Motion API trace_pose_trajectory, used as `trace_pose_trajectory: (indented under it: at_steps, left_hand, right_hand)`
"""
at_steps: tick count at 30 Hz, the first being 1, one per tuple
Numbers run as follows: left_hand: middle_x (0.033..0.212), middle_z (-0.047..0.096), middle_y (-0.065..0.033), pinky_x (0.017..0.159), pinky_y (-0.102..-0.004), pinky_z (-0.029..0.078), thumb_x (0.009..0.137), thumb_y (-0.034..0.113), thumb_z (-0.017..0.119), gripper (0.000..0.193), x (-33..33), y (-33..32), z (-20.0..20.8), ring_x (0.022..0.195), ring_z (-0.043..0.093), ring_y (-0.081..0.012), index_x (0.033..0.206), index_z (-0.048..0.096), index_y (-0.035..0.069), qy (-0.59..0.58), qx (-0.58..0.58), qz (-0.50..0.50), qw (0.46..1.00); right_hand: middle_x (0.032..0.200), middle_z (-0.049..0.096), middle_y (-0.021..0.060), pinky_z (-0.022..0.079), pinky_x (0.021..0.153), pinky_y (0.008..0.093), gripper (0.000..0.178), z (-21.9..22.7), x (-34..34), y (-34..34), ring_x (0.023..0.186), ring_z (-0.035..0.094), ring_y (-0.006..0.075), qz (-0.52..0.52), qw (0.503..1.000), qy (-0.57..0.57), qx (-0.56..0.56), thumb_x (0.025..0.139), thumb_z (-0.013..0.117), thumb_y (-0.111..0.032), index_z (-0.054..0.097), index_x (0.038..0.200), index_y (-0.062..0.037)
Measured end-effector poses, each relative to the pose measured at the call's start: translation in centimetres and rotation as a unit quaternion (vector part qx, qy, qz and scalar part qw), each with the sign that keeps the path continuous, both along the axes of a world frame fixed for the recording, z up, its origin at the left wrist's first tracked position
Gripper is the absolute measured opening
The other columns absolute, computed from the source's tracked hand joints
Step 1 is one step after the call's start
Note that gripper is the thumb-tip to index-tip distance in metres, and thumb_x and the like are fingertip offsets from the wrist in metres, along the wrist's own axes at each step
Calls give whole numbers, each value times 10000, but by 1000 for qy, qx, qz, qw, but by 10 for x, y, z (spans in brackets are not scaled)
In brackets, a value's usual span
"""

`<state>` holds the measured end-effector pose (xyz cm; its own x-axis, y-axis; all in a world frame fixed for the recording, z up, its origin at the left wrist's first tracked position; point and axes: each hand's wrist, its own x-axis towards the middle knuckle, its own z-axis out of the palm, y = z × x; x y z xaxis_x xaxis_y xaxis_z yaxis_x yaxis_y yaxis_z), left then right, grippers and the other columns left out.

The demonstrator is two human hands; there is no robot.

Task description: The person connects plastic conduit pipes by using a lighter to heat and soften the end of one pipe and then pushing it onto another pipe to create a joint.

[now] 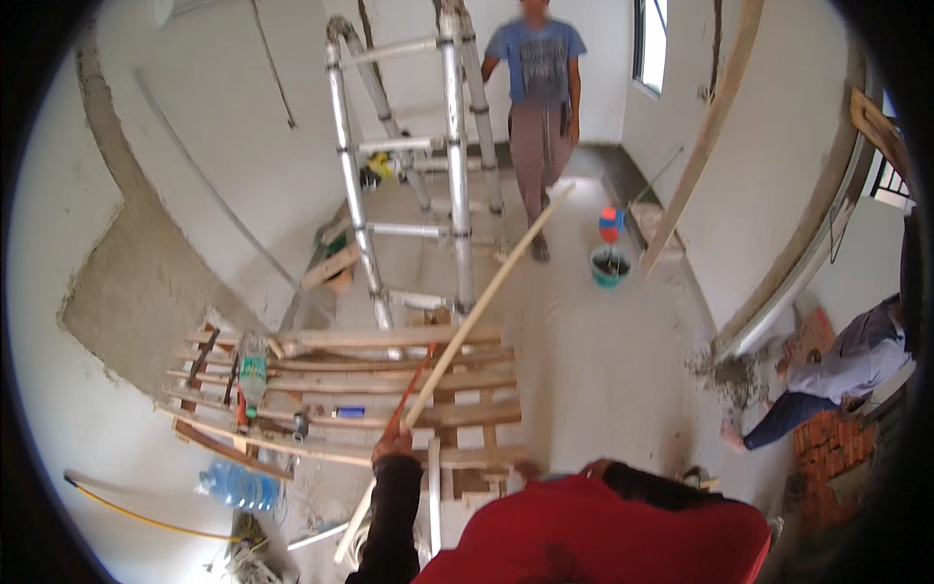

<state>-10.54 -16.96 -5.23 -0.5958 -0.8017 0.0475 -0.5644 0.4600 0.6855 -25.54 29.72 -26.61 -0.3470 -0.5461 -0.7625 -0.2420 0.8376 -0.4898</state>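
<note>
My left hand (394, 445) is closed round a long, pale wooden strip (486, 295), which slants up and away to the right over the pallet. A thin orange-red bar (414, 384) also runs up from this hand; whether it is gripped too, I cannot tell. Below the hand lies a slatted wooden pallet (477, 413). On it are a clear plastic bottle with a green label (253, 376), a small blue object (348, 412) and a short grey pipe fitting (301, 425). My right hand (596, 468) is bent in by my red top, its fingers mostly hidden.
An aluminium ladder (453, 185) stands beyond the pallet. A person in a blue shirt (543, 68) stands beside it. A green bucket (609, 267) sits on the floor. At right, another person (856, 355) crouches near red bricks (832, 450). A large water bottle (238, 486) lies at left.
</note>
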Motion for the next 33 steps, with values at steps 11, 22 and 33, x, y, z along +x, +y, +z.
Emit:
trace_pose_trajectory:
  at_steps: [11, 22, 33]
  left_hand:
    - [641, 626, -80, 523, -306, 483, 761, 293, 741, 286, 71, -26, 7, 583, 604, -151, 810, 647, 26, 80, 126, -10, 989]
    - [584, 566, -9, 518, -289, 424, 822, 369, 688, 372, 147, -14, 20, 556, 513, -99, 761, 653, 4, 150, 159, -11, 976]
    - [619, 629, -106, 592, -371, 493, 767, 428, 717, 362, 131, 45, 17, 588, 627, -234, 810, 698, 69, 16, 97, -29, 995]
  right_hand:
    - [1103, 673, 87, 482, 906, 373, 523, 39, 3, -13, 1017, 632, 257, 37, 999, 30, -13, 695, 655, -551, 689, 1095, -215]
    - [990, 693, 117, 505, 855, 411, 423, 47, -4, -42, 963, 648, 318, 205, 968, 140, 38, 719, 622, -476, 719, 982, -160]
    - [701, 686, 63, 529, 652, 351, 285, 199, 18, -42, 672, 661, 190, 117, 985, 80, 94, 745, 639, -411, 739, 844, -162]
